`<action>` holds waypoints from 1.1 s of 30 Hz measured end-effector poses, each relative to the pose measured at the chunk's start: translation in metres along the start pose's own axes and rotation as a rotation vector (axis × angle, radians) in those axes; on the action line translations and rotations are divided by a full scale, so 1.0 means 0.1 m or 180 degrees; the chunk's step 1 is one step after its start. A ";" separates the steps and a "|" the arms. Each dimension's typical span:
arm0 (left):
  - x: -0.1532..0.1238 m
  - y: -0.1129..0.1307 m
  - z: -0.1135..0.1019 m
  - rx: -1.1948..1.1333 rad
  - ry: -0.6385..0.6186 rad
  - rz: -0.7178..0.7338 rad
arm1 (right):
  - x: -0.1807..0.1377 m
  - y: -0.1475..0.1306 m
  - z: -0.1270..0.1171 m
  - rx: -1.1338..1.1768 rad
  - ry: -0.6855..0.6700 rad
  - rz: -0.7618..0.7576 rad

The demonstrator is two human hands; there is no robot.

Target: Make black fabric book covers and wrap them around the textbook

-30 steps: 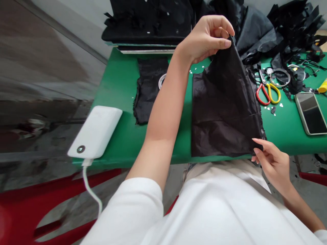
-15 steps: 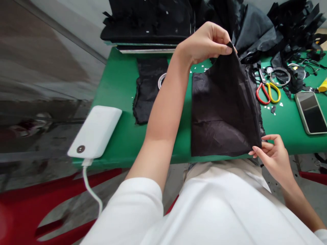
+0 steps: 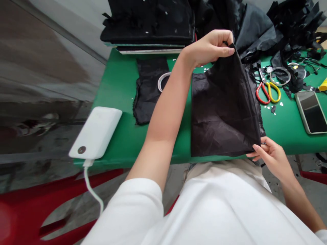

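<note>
A piece of thin black fabric (image 3: 222, 112) lies on the green table (image 3: 122, 92) in front of me, its right side lifted. My left hand (image 3: 217, 46) pinches the fabric's far right corner and holds it raised above the table. At the near right corner, my right hand (image 3: 273, 156) grips the fabric's edge between thumb and fingers. Under the raised side, a frayed dark fabric edge shows on the right. Just right of the fabric lie scissors (image 3: 268, 92) with one red and one yellow handle.
A white power bank (image 3: 95, 132) with a cable sits at the left edge. A smaller black fabric piece (image 3: 148, 95) carries a white tape roll (image 3: 160, 83). A phone (image 3: 311, 112) lies right. Black cloth stacks (image 3: 150, 20) and scraps (image 3: 296, 27) fill the back. A red chair (image 3: 22, 200) stands lower left.
My left hand has come slightly down and nearer with the raised corner. My right hand has shifted a little, still on the near corner.
</note>
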State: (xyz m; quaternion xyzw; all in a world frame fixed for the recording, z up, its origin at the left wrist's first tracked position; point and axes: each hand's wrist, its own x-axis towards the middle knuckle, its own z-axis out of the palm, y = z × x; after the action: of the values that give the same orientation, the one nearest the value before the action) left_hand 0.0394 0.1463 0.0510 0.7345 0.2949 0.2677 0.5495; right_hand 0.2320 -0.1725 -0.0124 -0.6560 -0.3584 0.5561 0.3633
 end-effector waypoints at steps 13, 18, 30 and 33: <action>0.10 -0.21 0.13 -0.0111 -0.0498 0.0083 | 0.04 0.15 0.05 0.0311 -0.0030 -0.0123; 0.15 -0.33 0.21 -0.0214 -0.0136 -0.0070 | 0.03 0.18 0.07 0.0399 0.0028 -0.0144; 0.14 -0.20 0.15 -0.0325 0.0221 0.0368 | -0.02 0.07 0.16 0.0385 0.0349 -0.0251; 0.13 -0.14 0.12 -0.0151 0.0162 0.0411 | -0.04 0.04 0.15 0.0295 0.0410 -0.0263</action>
State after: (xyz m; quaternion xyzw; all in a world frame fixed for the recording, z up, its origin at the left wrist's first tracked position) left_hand 0.0547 0.1513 0.0353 0.7317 0.2543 0.3280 0.5408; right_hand 0.2173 -0.1767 -0.0159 -0.6575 -0.3349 0.5134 0.4382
